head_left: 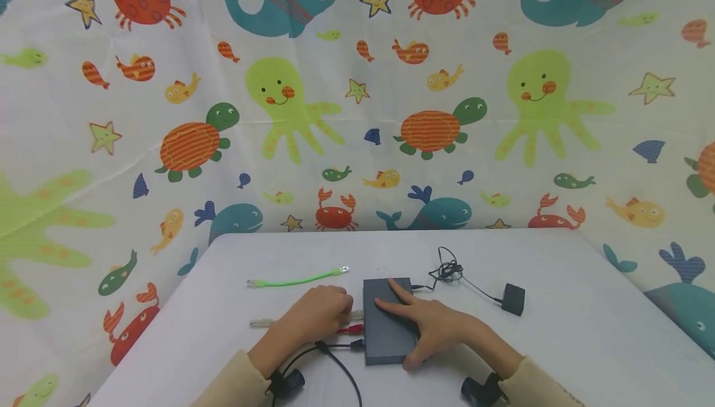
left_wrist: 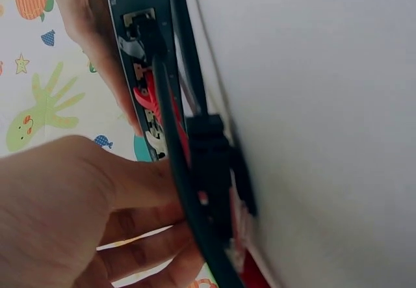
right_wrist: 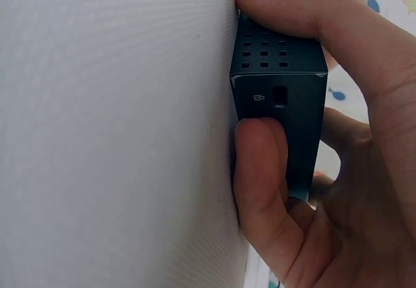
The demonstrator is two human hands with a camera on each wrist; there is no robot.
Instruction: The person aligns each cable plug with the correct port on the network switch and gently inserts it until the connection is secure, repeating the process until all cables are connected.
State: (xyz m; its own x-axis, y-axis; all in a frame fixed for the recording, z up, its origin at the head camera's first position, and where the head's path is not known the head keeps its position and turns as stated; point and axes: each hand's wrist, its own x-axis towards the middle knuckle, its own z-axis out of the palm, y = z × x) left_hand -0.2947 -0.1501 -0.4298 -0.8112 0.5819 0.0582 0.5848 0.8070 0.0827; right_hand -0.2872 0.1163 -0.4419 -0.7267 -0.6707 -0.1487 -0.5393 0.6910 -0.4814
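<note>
A flat dark network switch (head_left: pixel 384 340) lies on the white table in front of me. My right hand (head_left: pixel 432 320) grips it, fingers spread over the top and thumb at the near right edge; the right wrist view shows digits against the switch's vented side (right_wrist: pixel 263 54). At its left side my left hand (head_left: pixel 321 314) pinches a whitish network cable (head_left: pixel 357 316), whose plug (left_wrist: pixel 156 143) sits at a port; the fingertips are partly hidden behind a black cable. Beside it, a red cable (head_left: pixel 352 329) and a black cable (head_left: pixel 357 345) are plugged into the switch.
A green network cable (head_left: pixel 301 281) lies behind my left hand. Right of the switch, a tangled thin black cord (head_left: pixel 448 270) runs from its back right side to a black power adapter (head_left: pixel 512 299). A sea-animal curtain (head_left: pixel 357 128) hangs behind the table.
</note>
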